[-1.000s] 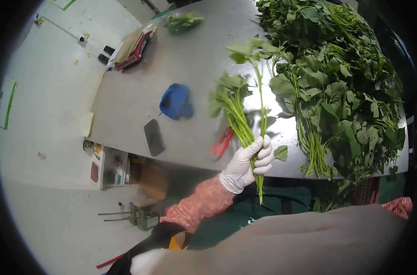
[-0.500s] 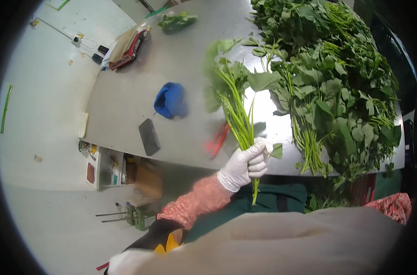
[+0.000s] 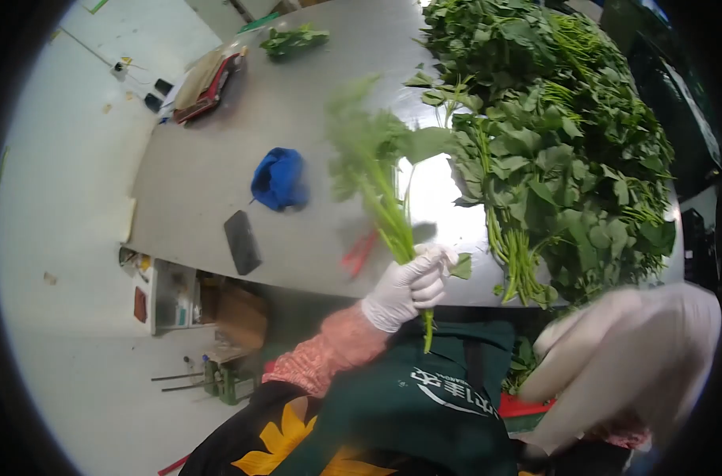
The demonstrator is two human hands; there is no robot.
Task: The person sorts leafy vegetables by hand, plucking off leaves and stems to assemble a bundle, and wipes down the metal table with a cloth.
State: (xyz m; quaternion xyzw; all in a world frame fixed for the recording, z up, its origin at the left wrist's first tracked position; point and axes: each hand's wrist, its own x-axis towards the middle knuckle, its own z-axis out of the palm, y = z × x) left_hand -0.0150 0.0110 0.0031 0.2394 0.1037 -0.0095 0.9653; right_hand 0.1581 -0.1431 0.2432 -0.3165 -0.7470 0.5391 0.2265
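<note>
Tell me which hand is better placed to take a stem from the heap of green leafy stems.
Probably the right. The blurred white-gloved right hand is on the same side as the heap; the white-gloved left hand grips a bunch of long green stems. Blur hides whether the right is empty.

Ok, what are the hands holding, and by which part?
The left hand holds a bunch of greens by its lower stems; the right hand is too blurred to tell.

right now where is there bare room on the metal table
Bare tabletop lies between the crumpled blue cloth and the small leafy green bunch and left of the flat black phone-like slab. Heaped leafy green stems crowd the right.
</note>
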